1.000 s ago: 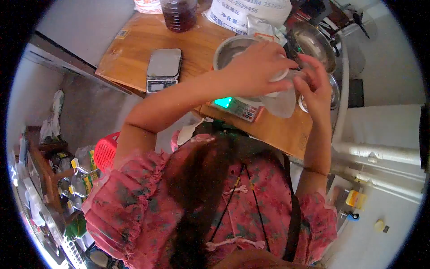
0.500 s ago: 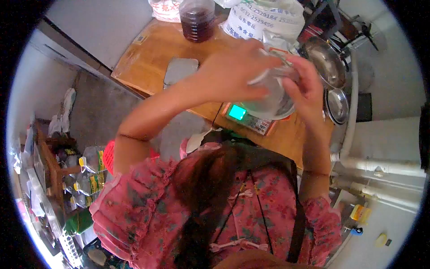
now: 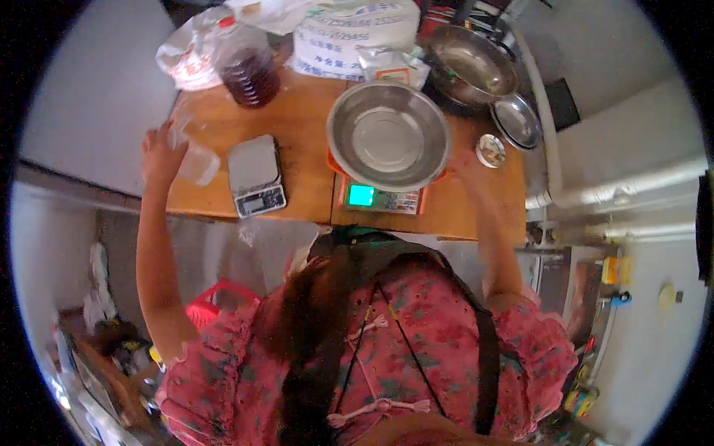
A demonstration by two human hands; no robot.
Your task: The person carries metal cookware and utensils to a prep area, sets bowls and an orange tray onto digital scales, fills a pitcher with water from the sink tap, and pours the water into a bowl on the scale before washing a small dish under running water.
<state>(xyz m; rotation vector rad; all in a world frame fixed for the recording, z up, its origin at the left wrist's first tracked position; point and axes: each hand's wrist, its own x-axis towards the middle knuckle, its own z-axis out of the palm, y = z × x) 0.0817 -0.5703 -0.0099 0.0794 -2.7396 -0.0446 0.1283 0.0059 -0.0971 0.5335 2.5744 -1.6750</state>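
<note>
At the table's left edge, my left hand point(image 3: 162, 154) has its fingers closed round a clear plastic container point(image 3: 198, 165). My right hand point(image 3: 465, 169) is smeared by motion beside the steel bowl point(image 3: 388, 141), and its fingers cannot be made out. That bowl rests on an orange scale point(image 3: 382, 199) with a lit green display. A smaller grey scale point(image 3: 254, 177) lies between the container and the bowl. Right of the bowl stands a small round dish point(image 3: 491, 151) with pale bits in it.
A red-capped jug point(image 3: 248, 70) of dark liquid and a large white printed sack point(image 3: 353, 41) stand at the back of the wooden table point(image 3: 305, 119). A foil pouch point(image 3: 394, 67) leans there. Metal pans point(image 3: 476, 67) sit at the back right, near white pipes point(image 3: 550, 141).
My left hand has moved far left with the clear plastic container, away from above the bowl. My right hand has dropped to the bowl's right side. The view has shifted, showing the whole bowl.
</note>
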